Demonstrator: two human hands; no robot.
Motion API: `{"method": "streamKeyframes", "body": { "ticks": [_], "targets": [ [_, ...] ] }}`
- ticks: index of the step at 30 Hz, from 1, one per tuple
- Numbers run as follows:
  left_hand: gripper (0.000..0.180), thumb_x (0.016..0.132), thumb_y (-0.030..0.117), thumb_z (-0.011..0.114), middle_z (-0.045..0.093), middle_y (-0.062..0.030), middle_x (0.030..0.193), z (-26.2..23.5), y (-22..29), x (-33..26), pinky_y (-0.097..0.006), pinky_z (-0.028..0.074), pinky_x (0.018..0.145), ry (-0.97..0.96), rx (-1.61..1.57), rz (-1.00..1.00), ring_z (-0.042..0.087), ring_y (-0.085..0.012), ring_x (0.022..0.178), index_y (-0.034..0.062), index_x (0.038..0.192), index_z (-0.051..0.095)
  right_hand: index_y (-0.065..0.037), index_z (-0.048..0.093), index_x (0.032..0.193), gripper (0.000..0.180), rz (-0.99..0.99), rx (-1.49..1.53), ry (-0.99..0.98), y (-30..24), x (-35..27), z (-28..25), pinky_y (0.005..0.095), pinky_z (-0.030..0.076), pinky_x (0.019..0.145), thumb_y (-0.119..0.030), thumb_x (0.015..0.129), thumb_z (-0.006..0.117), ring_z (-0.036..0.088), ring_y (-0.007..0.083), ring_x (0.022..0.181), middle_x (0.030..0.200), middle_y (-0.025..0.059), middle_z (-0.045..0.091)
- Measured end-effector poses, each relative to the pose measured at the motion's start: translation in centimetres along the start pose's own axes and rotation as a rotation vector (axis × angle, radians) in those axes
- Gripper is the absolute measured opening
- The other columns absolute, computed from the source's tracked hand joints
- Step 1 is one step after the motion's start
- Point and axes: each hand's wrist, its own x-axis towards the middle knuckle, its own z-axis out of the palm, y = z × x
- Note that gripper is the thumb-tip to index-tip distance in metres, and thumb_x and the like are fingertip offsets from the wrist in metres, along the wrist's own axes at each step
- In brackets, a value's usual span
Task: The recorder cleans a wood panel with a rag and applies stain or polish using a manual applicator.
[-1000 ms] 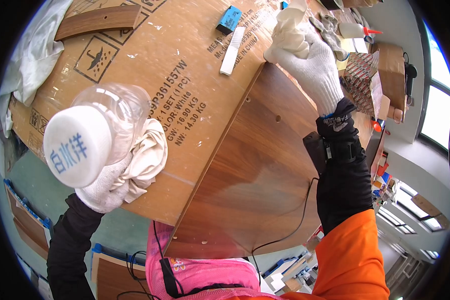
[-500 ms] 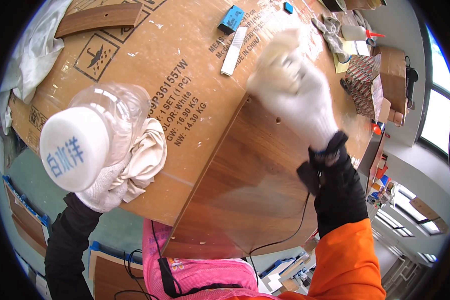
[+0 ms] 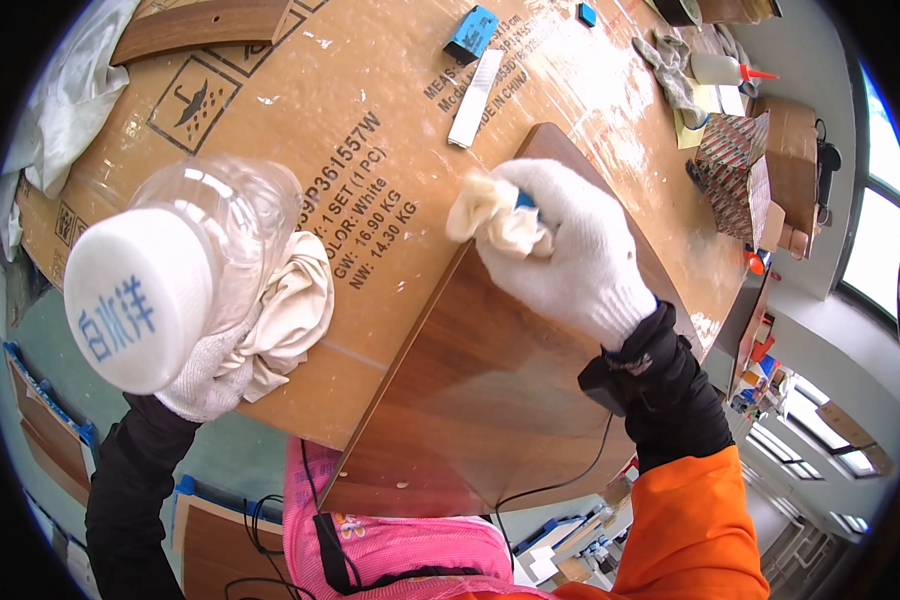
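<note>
My left hand (image 3: 205, 380), in a white knit glove, is closed around a clear plastic jar (image 3: 235, 200). The jar has a wide white lid (image 3: 138, 300) with blue writing and leans toward me. A crumpled cream cloth (image 3: 295, 290) lies against that hand and the jar; whether the fingers also hold it is unclear. My right hand (image 3: 575, 245), gloved in white too, is closed on a bunched cream rag (image 3: 505, 215); a bit of blue shows between the fingers. It is at the far part of a brown wood-grain panel (image 3: 470, 385), which has small holes and a paler patch in its middle.
Cardboard (image 3: 370, 320) covers the table under the panel. Farther off lie a blue block (image 3: 471, 35), a white strip (image 3: 476, 98), a curved wooden piece (image 3: 200, 32), grey gloves (image 3: 670, 75) and a red-tipped bottle (image 3: 720, 70). A black cable (image 3: 570, 480) hangs over the panel's near part.
My right hand has come nearer and lower with the rag, from beyond the panel's far corner to over the panel, uncovering that corner. The jar has tilted slightly left.
</note>
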Motion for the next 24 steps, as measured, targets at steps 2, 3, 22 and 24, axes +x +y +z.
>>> {"method": "streamKeyframes", "body": {
  "ticks": [2,3,22,24],
  "targets": [
    [0.045,0.068,0.008,0.074,0.073,-0.0187,0.118,0.1,0.0,0.0,-0.047,0.052,0.081,0.037,0.014,0.011,0.072,-0.0380,0.100,0.0055,0.113,0.071,-0.006,0.068,0.101,0.017,-0.054,-0.092,-0.089,0.0,0.4,-0.4,0.0363,0.056,0.070,-0.014,0.086,0.073,0.068,0.0263,0.078,0.087,0.0096,0.068],
    [0.045,0.068,0.007,0.074,0.073,-0.0186,0.117,0.1,0.1,0.0,-0.047,0.052,0.081,0.011,-0.010,-0.024,0.072,-0.0380,0.100,0.0055,0.113,0.071,-0.006,0.068,0.102,0.018,-0.128,-0.196,0.024,0.2,0.9,-0.6,0.0359,0.056,0.071,-0.014,0.086,0.073,0.070,0.0241,0.080,0.086,0.0085,0.068],
    [0.048,0.066,0.012,0.076,0.073,-0.0182,0.118,0.0,-0.3,0.1,-0.048,0.053,0.081,0.046,-0.025,0.013,0.073,-0.0386,0.099,0.0058,0.113,0.072,-0.009,0.068,0.107,0.034,-0.125,-0.007,-0.266,-6.7,-6.1,3.1,0.0419,0.057,0.078,-0.020,0.078,0.079,0.070,0.0323,0.087,0.089,0.0120,0.068],
    [0.048,0.066,0.012,0.076,0.072,-0.0184,0.117,-0.1,-0.2,0.3,-0.048,0.054,0.080,0.045,-0.024,0.017,0.073,-0.0387,0.097,0.0058,0.113,0.072,-0.009,0.068,0.107,0.030,-0.051,0.009,-0.233,-6.7,-5.5,2.8,0.0420,0.057,0.078,-0.019,0.080,0.078,0.070,0.0326,0.086,0.089,0.0118,0.068]
  ]
}}
